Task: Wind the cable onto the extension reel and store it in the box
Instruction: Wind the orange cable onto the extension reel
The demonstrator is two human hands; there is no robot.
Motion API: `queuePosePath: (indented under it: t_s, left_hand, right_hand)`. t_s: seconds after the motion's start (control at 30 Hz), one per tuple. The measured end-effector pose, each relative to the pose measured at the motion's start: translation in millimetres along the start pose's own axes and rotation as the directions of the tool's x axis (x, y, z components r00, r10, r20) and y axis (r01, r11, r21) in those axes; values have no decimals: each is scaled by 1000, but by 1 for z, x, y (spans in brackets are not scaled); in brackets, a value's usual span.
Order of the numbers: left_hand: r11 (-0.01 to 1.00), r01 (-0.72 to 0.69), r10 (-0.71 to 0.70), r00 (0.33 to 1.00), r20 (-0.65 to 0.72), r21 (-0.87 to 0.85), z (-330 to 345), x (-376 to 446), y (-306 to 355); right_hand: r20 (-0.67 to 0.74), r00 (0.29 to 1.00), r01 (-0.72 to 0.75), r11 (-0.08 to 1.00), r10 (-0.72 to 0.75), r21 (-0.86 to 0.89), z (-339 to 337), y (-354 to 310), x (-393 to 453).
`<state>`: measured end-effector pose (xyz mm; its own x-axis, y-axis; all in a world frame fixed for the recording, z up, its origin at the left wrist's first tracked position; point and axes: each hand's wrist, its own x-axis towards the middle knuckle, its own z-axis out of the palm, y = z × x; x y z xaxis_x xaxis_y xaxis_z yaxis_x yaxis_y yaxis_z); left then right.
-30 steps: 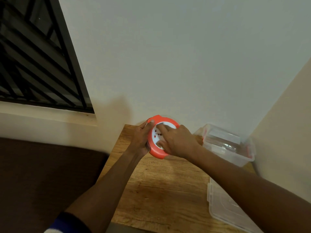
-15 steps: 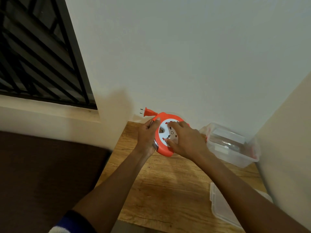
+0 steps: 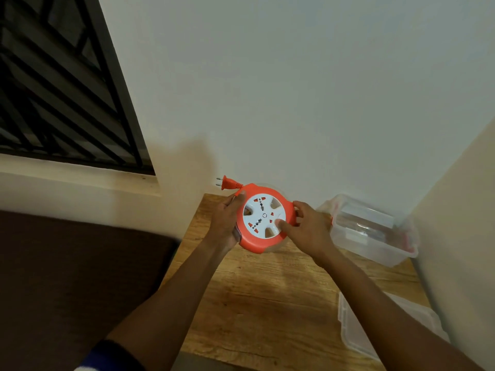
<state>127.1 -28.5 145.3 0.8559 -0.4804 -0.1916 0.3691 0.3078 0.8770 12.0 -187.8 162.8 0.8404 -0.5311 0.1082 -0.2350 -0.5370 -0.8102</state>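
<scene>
While I hold the reel up above the table, nearly all the cable looks wound in: only the plug and a short stub of cord stick out at the upper left. My left hand is curled around the reel's left edge, thumb on the orange rim. My right hand grips the right edge, with one finger pressed into a slot of the white face, as if to turn it. I judge the winding almost done; what is left is drawing in that last stub and setting the reel in the box. It stands open just to the right, against the wall, with something pale already inside that I cannot make out. Its lid lies nearer me on the table's right edge, clear of the path. Nothing blocks the way to the box
</scene>
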Motion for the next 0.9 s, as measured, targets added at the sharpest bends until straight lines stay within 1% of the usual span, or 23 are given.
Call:
queuePosePath:
  t_s: [0.07,0.23,0.43,0.53,0.63,0.77,0.9]
  left_hand:
    - [997,-14,15,1000,-11,77,-8,2,-1]
    - [967,-52,65,997,-45,250,-27,11,-4]
    - [945,-23,54,995,-87,326,-56,26,-12]
    - [931,2,45,992,-118,366,-72,35,-16]
    - [921,43,14,990,-143,388,-89,42,-22]
    - [892,137,-74,985,-158,432,-112,54,-33]
    - [874,188,-142,981,-134,448,-127,59,-42]
  right_hand:
    - [6,999,-53,996,52,67,7,4,0]
    - [44,996,-83,991,79,106,33,8,4]
    - [108,989,-112,988,101,105,65,10,22]
    - [131,987,-101,993,91,66,84,14,31]
    - [149,983,-116,993,109,38,103,22,42]
    - [160,974,-165,986,162,7,125,39,53]
    - [172,956,-244,970,238,12,146,57,55]
